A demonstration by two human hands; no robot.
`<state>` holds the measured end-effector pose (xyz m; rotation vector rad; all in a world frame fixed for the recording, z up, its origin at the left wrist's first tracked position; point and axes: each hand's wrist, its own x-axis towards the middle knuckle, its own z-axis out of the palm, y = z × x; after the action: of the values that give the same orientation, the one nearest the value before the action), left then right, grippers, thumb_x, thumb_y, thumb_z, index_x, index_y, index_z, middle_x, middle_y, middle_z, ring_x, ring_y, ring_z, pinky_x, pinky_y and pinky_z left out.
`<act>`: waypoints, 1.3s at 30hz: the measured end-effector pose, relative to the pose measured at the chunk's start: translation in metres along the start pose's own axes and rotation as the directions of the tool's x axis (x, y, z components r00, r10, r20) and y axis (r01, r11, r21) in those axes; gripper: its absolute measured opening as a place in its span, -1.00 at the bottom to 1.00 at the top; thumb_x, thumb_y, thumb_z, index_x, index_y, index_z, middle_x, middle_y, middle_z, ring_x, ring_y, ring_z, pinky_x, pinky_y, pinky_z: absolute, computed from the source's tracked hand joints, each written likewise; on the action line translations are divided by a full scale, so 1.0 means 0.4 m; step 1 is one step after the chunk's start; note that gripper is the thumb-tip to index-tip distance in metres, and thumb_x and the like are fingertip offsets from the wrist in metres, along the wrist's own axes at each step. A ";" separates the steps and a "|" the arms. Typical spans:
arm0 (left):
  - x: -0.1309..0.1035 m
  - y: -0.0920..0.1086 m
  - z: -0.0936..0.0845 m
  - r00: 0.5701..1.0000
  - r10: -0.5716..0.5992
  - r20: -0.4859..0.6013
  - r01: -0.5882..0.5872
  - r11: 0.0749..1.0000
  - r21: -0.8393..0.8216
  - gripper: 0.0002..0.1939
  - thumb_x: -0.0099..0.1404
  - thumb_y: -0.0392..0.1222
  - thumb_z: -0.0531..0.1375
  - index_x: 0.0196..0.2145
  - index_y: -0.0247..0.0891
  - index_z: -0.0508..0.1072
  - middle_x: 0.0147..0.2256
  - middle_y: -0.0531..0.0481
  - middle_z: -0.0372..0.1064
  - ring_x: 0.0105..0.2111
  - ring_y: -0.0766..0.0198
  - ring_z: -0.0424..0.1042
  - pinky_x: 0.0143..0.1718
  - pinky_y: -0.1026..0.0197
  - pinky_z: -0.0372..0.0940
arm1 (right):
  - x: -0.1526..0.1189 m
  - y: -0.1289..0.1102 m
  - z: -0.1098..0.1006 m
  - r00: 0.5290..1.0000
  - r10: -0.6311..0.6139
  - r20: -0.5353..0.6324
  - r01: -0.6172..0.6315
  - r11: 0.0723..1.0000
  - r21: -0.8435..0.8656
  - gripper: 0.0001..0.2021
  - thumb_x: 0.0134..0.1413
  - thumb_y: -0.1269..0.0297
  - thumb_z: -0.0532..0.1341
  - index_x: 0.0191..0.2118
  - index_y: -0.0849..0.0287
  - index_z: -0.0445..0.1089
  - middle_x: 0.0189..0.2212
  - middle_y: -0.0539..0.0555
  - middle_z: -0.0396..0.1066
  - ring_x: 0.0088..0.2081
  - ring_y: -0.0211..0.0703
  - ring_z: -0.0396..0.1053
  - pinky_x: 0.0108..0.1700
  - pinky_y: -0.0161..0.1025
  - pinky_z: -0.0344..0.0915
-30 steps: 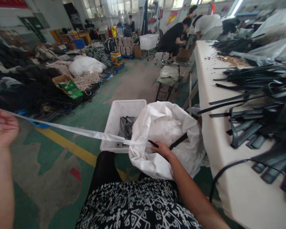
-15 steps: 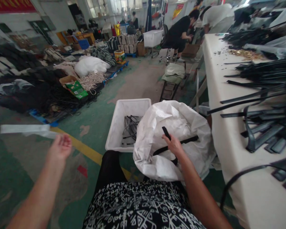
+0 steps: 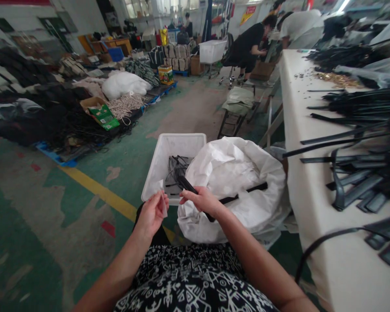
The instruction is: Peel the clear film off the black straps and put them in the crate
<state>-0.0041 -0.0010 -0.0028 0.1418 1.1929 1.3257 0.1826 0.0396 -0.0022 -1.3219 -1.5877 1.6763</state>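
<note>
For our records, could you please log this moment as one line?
left hand: holds pale strip; right hand: holds black strap; white sack: open

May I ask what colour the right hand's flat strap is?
The flat strap is black, head view.

**Sheen, creases and scuffs**

The white sack (image 3: pixel 211 162) looks like plastic, heavily creased with a soft sheen; the tub (image 3: pixel 155 173) is smooth, hard plastic. The held strip (image 3: pixel 164 207) is thin and pale — paper or film, too blurred to tell. The held strap (image 3: pixel 186 184) looks matt, the piled straps (image 3: pixel 360 186) leathery and faintly glossy. The floor paint (image 3: pixel 63 212) is worn.
</note>
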 end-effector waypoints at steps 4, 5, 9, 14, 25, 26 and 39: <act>-0.035 -0.050 0.000 0.980 0.045 0.196 -0.118 0.919 0.375 -0.76 0.06 -0.09 0.35 -0.41 -0.32 0.51 -0.54 0.00 0.47 -0.52 0.29 0.45 -0.41 0.30 0.36 | 0.035 -0.009 0.024 1.000 0.007 -0.008 -0.007 0.997 -0.074 -0.67 -0.03 0.04 0.27 -0.36 0.27 0.49 -0.68 -0.07 0.28 -0.69 -0.42 0.06 -0.68 -0.42 -0.02; -0.041 -0.059 0.003 0.970 0.041 0.240 -0.143 0.893 0.427 -0.75 0.05 -0.05 0.35 -0.42 -0.31 0.50 -0.54 0.01 0.47 -0.51 0.28 0.45 -0.38 0.27 0.36 | 0.039 -0.010 0.026 1.000 0.002 -0.010 -0.003 0.996 -0.091 -0.73 -0.07 0.11 0.29 -0.38 0.27 0.49 -0.66 -0.07 0.29 -0.66 -0.41 0.09 -0.66 -0.43 0.01; -0.060 -0.081 0.009 0.947 -0.052 0.318 -0.118 0.863 0.492 -0.74 0.00 -0.06 0.36 -0.41 -0.29 0.52 -0.51 0.01 0.48 -0.48 0.27 0.44 -0.31 0.25 0.35 | 0.043 -0.011 0.026 0.998 -0.067 -0.024 0.063 0.990 -0.128 -0.88 -0.10 0.30 0.25 -0.46 0.25 0.46 -0.61 -0.06 0.34 -0.57 -0.38 0.19 -0.56 -0.44 0.11; -0.064 -0.094 -0.008 0.924 -0.201 0.326 -0.021 0.823 0.567 -0.71 -0.01 -0.09 0.36 -0.36 -0.34 0.53 -0.54 -0.02 0.46 -0.53 0.29 0.42 -0.42 0.28 0.31 | 0.032 -0.021 0.001 0.993 -0.092 -0.077 0.078 0.982 -0.175 -0.88 -0.11 0.30 0.24 -0.48 0.25 0.46 -0.65 -0.08 0.30 -0.60 -0.38 0.17 -0.58 -0.44 0.09; -0.042 -0.063 0.020 0.937 0.063 0.345 -0.252 0.805 0.537 -0.42 0.04 -0.16 0.34 0.03 -0.29 0.37 -0.58 0.08 0.43 -0.57 0.30 0.39 -0.46 0.30 0.28 | 0.010 -0.012 0.008 0.996 0.060 -0.060 -0.064 0.996 -0.068 -0.74 -0.06 0.11 0.28 -0.45 0.25 0.42 -0.76 -0.14 0.12 -0.71 -0.41 0.03 -0.69 -0.41 -0.06; -0.046 -0.071 0.018 0.937 0.062 0.344 -0.250 0.807 0.536 -0.39 0.04 -0.16 0.34 0.06 -0.28 0.34 -0.57 0.09 0.43 -0.56 0.29 0.40 -0.45 0.30 0.27 | 0.012 -0.012 0.009 0.992 0.050 -0.114 -0.061 0.993 -0.100 -0.76 -0.07 0.13 0.29 -0.45 0.25 0.41 -0.74 -0.13 0.13 -0.69 -0.41 0.05 -0.67 -0.41 -0.04; -0.041 -0.066 -0.003 0.895 -0.244 0.372 -0.101 0.703 0.704 -0.74 0.02 -0.06 0.35 -0.58 -0.35 0.54 -0.62 -0.03 0.41 -0.62 0.36 0.28 -0.54 0.32 0.15 | 0.030 -0.009 -0.004 0.967 -0.140 -0.214 0.081 0.961 -0.265 -0.73 -0.03 0.10 0.22 -0.51 0.23 0.40 -0.69 -0.08 0.19 -0.60 -0.35 0.13 -0.58 -0.40 0.00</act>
<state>0.0159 -0.0230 -0.0118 0.9093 1.2328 0.6273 0.1779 0.0513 -0.0021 -1.4612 -1.7419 1.2322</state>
